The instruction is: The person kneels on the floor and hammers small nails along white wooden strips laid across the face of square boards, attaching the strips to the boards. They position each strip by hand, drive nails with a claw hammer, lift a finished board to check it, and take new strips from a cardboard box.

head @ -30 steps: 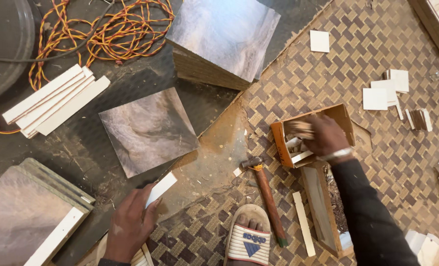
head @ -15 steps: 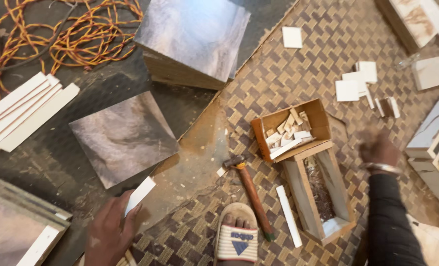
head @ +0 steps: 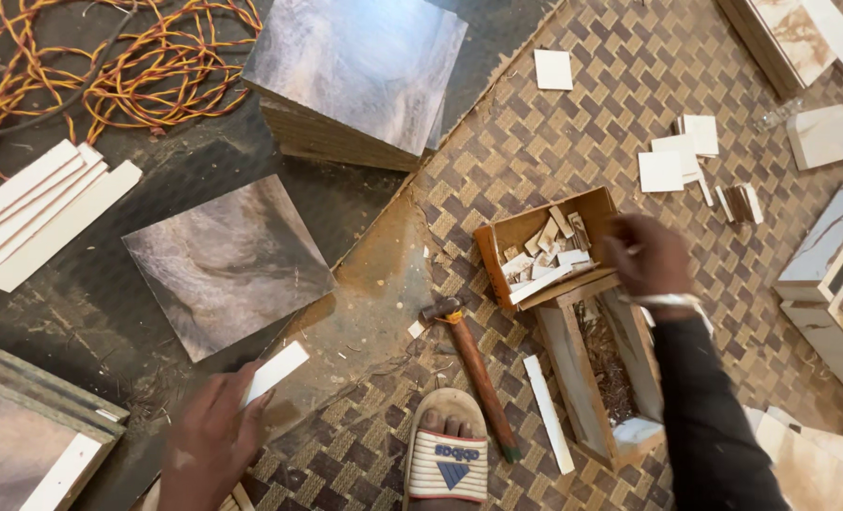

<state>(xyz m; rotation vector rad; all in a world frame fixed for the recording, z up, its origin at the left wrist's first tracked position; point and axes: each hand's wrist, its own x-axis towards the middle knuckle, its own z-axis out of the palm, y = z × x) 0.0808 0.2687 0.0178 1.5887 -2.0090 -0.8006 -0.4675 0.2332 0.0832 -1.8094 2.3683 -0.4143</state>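
My left hand (head: 209, 440) rests on the dark floor at the bottom left, fingers on a small white strip (head: 275, 371) beside a grey square panel (head: 228, 263). My right hand (head: 647, 255) hovers at the right edge of a small cardboard box (head: 546, 248) filled with several small white offcuts. Its fingers are curled and seem to pinch a small piece, but that piece is barely visible. The box sits on top of a long open wooden frame (head: 597, 374). A hammer (head: 469, 364) with a reddish handle lies left of the frame.
A stack of grey panels (head: 360, 80) lies at top centre, and an orange cable coil (head: 109, 66) at top left. White slats (head: 38, 213) lie at the left. White squares (head: 677, 156) and boxes (head: 833, 274) sit on the woven mat at the right. A sandalled foot (head: 450, 454) is at the bottom.
My right hand left the box, swung out to the right, and has come back to the box's right edge. The left hand stayed on the white strip while the view shifted.
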